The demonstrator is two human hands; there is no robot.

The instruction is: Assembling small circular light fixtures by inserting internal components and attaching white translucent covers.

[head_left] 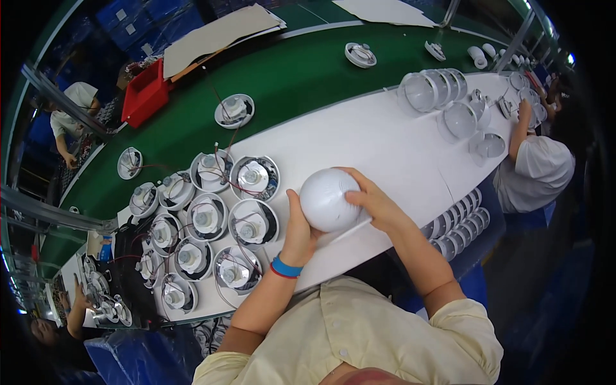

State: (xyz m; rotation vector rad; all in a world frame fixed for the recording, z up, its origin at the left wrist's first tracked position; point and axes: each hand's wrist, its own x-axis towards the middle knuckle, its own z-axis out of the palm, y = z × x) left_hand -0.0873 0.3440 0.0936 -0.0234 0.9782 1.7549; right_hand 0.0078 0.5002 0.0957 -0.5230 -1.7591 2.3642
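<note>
A round white lamp housing (328,199), smooth and domed on the side facing up, is held between both hands above the white worktable (301,142). My left hand (299,230) cups its left and lower side, with a blue and a red band on the wrist. From the right, my right hand (372,200) grips it, thumb pressed on the top. Close to my left hand stand several open white lamp housings (250,224), each with a silvery inside, a pale central part and thin wires. The underside of the held housing is hidden.
A green conveyor belt (289,72) runs behind the table, carrying a few lamp housings (235,110). Clear domes (426,91) stand at the far right, more cups (457,221) below. A red bin (145,94) sits far left. Co-workers sit right (536,168) and left (76,109).
</note>
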